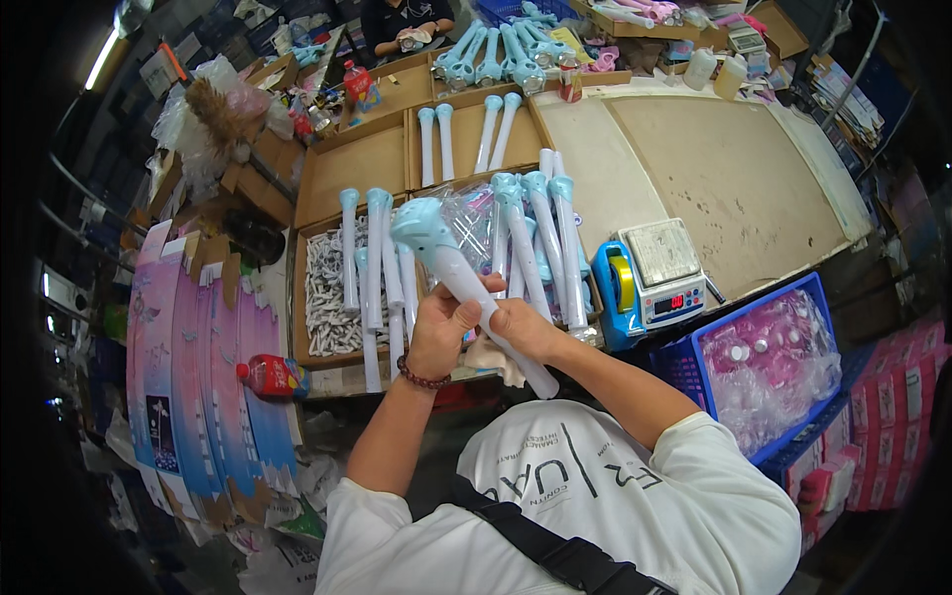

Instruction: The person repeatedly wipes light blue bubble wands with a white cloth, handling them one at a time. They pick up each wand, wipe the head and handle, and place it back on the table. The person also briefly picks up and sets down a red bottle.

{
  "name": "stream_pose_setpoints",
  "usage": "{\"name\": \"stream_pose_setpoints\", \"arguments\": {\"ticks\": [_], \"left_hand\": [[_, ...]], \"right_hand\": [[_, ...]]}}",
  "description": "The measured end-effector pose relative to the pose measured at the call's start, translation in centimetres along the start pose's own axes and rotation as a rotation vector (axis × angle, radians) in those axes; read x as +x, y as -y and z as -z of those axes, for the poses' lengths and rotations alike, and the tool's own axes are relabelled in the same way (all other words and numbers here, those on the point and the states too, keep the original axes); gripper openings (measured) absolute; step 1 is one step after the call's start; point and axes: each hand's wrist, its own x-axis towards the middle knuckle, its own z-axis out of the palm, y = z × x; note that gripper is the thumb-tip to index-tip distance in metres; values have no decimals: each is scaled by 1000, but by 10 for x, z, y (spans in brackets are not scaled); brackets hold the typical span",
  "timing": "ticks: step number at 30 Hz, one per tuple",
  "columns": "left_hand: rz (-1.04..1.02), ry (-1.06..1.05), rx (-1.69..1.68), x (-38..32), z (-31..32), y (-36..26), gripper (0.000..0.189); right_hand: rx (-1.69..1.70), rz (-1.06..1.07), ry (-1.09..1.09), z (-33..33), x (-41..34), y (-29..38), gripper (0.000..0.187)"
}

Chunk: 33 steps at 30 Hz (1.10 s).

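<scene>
My left hand [440, 327] and my right hand [526, 327] both grip the white tube of a plastic wand [465, 271] with a light-blue head. The wand is tilted, its blue head up and to the left, its lower end near my shirt. A pale cloth [492, 361] lies just below my hands. Left of the wand, several similar wands [383, 253] lie over a cardboard box of small white parts [321, 297]. To the right, more blue-headed wands [520, 238] rest across another box, beside clear plastic wrapping [470, 223].
A digital scale [662, 271] and a blue tape dispenser [619, 297] stand at the right. Beyond are cardboard trays [349, 175] and more wands [491, 63]. A red-labelled bottle [271, 376] lies at the left edge. A blue crate [814, 297] holds pink bottles. A person [407, 30] sits opposite.
</scene>
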Motion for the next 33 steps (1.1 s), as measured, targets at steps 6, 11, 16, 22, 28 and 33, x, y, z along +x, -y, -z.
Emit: {"name": "stream_pose_setpoints", "arguments": {"ticks": [6,11,16,22,28,33], "left_hand": [[-207,-492,-288,5,18,-24,26],[-265,-496,-309,-1,2,-17,25],[44,-307,31,-10,-44,48,42],[185,-384,335,6,-6,83,30],[410,-368,278,62,46,85,20],[120,-489,302,183,113,93,52]], "right_hand": [[-627,270,-201,-3,-29,-10,58],[-178,8,-347,-10,-38,-16,53],[51,419,-597,-19,-10,-27,43],[517,-202,-562,0,-23,-41,36],[562,-184,-732,23,-60,-47,31],[615,-205,-849,37,-90,-67,33]]}}
